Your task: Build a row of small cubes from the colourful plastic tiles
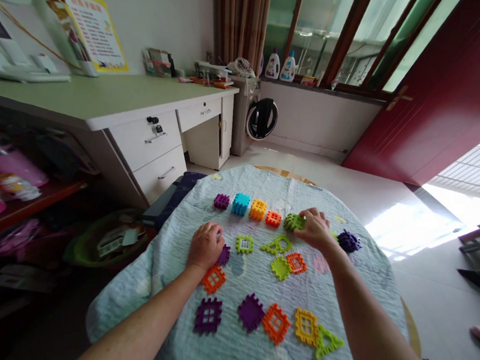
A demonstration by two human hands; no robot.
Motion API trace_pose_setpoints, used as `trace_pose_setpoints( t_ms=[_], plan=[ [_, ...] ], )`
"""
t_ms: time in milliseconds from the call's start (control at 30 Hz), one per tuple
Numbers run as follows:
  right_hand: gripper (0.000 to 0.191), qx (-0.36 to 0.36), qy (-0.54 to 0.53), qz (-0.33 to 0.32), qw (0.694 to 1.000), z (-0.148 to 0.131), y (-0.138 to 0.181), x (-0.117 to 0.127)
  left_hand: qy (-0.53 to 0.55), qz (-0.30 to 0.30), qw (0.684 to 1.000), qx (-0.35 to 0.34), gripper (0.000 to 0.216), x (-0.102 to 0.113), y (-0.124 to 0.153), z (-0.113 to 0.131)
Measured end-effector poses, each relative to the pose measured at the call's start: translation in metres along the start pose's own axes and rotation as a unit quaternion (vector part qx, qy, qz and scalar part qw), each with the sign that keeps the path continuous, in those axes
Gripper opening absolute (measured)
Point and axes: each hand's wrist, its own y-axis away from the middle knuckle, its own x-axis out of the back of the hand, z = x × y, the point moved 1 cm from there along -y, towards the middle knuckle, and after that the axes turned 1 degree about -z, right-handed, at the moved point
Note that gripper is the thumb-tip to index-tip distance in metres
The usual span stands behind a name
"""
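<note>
My right hand is at the right end of a row of stacked toy building pieces, its thumb and fingers closed at the edge of the green stack. My left hand rests on the cloth, fingers curled; what lies under them is hidden. A purple piece and an orange window piece lie beside it. The row also has a purple stack, a blue stack, a yellow stack and an orange stack. Right of my right hand sits a dark purple pile.
Loose pieces lie across the cloth-covered round table: a green window piece, a green triangle, a yellow window piece and several others. Beyond stand a desk, a washing machine and a red door.
</note>
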Motion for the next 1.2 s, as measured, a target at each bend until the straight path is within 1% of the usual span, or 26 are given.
trace_pose_setpoints(
  t_ms=[67,167,300,533,600,667,767,833,900,967,1067,1133,1200],
  plan=[
    [0.043,0.002,0.007,0.003,1.0,0.014,-0.012,-0.004,0.0,0.001,1.0,-0.001,0.01,0.0,0.0,0.0],
    [0.046,0.012,0.01,-0.002,1.0,0.021,-0.024,-0.015,-0.002,0.001,1.0,-0.003,0.009,0.0,0.0,-0.001],
    [0.05,0.022,0.009,-0.022,0.999,0.024,-0.033,-0.024,-0.001,0.002,1.0,-0.002,0.01,0.0,0.0,-0.001],
    [0.051,0.032,0.029,-0.042,0.998,0.024,-0.04,-0.03,0.0,0.0,1.0,0.001,0.01,0.0,0.0,-0.001],
    [0.054,0.028,0.032,-0.038,0.998,0.022,-0.039,-0.028,0.001,-0.001,1.0,0.002,0.01,0.0,0.0,-0.001],
    [0.06,0.022,0.025,-0.015,0.999,0.019,-0.035,-0.02,0.002,-0.003,1.0,0.001,0.01,0.0,0.0,-0.001],
    [0.064,0.008,-0.017,0.046,0.999,0.014,-0.017,-0.002,0.003,-0.004,1.0,0.001,0.011,0.0,0.0,-0.001],
    [0.058,0.01,-0.068,0.096,0.993,0.012,0.005,0.01,0.002,-0.003,1.0,0.0,0.012,0.0,0.0,-0.001],
    [0.048,0.018,-0.135,0.13,0.982,0.011,0.033,0.013,0.003,-0.001,1.0,-0.001,0.012,0.0,0.0,-0.002],
    [0.036,0.002,-0.202,0.125,0.971,0.013,0.063,0.006,0.004,0.0,1.0,-0.005,0.013,-0.001,0.0,-0.002],
    [0.031,-0.07,-0.246,0.1,0.962,0.023,0.101,-0.019,-0.001,0.003,1.0,-0.009,0.014,-0.001,-0.001,-0.003],
    [0.029,-0.124,-0.263,0.087,0.953,0.032,0.118,-0.036,-0.007,0.004,1.0,-0.012,0.014,-0.001,0.0,-0.003],
    [0.028,-0.167,-0.305,0.081,0.934,0.04,0.128,-0.048,-0.01,0.005,1.0,-0.014,0.014,-0.001,0.0,-0.003]
  ],
)
